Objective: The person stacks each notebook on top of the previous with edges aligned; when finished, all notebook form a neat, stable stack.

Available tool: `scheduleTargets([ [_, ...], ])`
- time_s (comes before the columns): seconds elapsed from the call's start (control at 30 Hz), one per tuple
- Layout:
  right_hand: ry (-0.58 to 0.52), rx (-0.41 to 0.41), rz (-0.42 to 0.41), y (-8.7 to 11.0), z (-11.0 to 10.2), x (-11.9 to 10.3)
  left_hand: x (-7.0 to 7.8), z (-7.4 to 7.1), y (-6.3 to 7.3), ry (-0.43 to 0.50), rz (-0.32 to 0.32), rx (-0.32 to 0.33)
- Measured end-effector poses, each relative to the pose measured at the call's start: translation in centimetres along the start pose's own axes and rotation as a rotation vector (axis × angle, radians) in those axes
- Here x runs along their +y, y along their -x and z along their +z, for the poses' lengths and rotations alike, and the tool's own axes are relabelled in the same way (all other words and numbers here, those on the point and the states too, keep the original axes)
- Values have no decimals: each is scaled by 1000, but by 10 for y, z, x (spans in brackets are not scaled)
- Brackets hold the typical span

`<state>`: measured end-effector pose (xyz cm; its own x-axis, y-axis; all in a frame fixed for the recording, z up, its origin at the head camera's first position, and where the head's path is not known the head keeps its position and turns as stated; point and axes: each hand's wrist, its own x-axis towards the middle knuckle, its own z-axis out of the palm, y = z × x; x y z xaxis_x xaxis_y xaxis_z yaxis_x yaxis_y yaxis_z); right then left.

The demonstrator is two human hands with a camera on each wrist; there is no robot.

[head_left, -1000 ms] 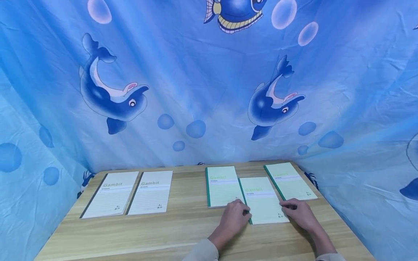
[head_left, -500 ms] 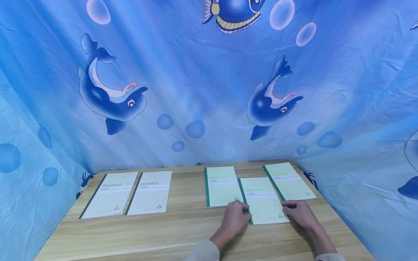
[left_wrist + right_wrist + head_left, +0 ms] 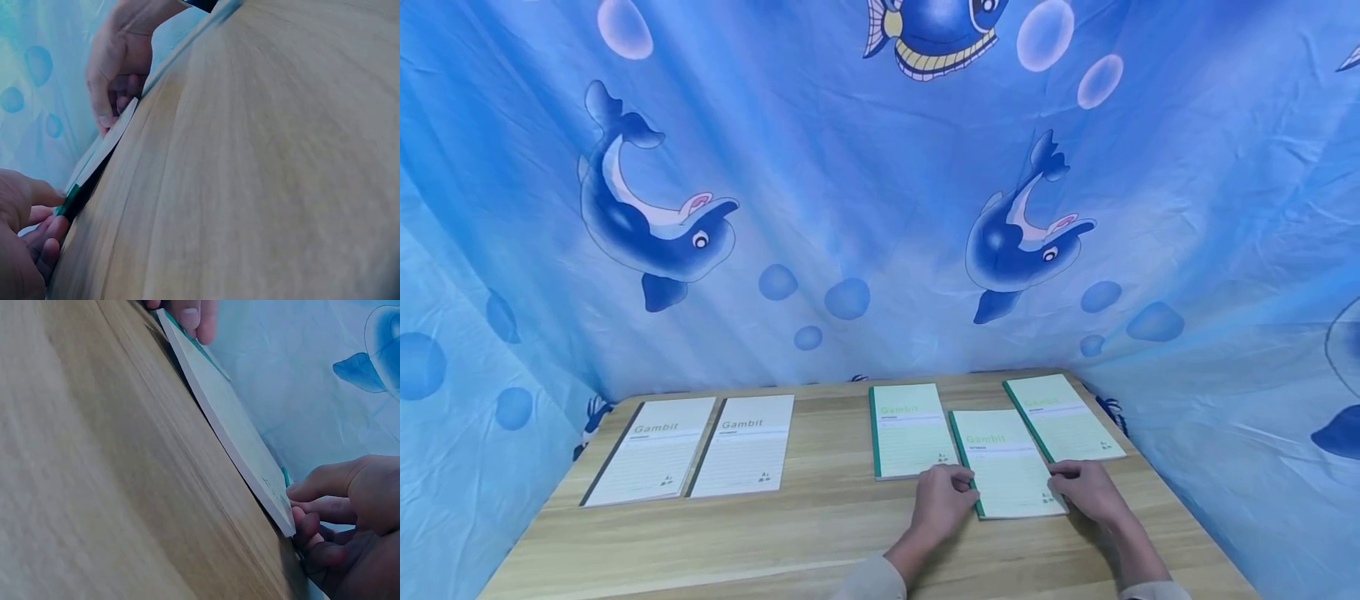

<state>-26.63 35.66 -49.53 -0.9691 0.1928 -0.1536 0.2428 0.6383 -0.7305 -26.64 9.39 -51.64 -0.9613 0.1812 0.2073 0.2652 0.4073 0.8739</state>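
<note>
Between both hands lies a pale green notebook [image 3: 1007,475] with a dark green spine, printed "Gambit". My left hand [image 3: 943,502] pinches its spine edge near the lower corner; in the left wrist view the thumb [image 3: 47,194] lies on top and fingers curl below. At the opposite edge my right hand [image 3: 1090,490] grips the lower right corner, thumb above. A shadow gap shows under the notebook's near edge [image 3: 225,434] in the right wrist view. Two similar green notebooks flank it: one to the left [image 3: 908,433], another behind to the right [image 3: 1067,417].
Two white notebooks [image 3: 651,450] with black spines lie side by side at the table's left; the second [image 3: 745,446] is nearer the middle. The wooden table [image 3: 700,542] ends at a blue dolphin-print curtain [image 3: 850,208], which also hangs along both sides.
The held notebook and both hands have shifted slightly to the right relative to the other notebooks. The head view has moved a little. Both hands keep their grip.
</note>
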Motion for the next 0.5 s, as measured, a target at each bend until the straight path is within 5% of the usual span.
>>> scheduleTargets([
  [0.5,-103,27,32,2,1,-2,1,3,0,181,-86,54],
])
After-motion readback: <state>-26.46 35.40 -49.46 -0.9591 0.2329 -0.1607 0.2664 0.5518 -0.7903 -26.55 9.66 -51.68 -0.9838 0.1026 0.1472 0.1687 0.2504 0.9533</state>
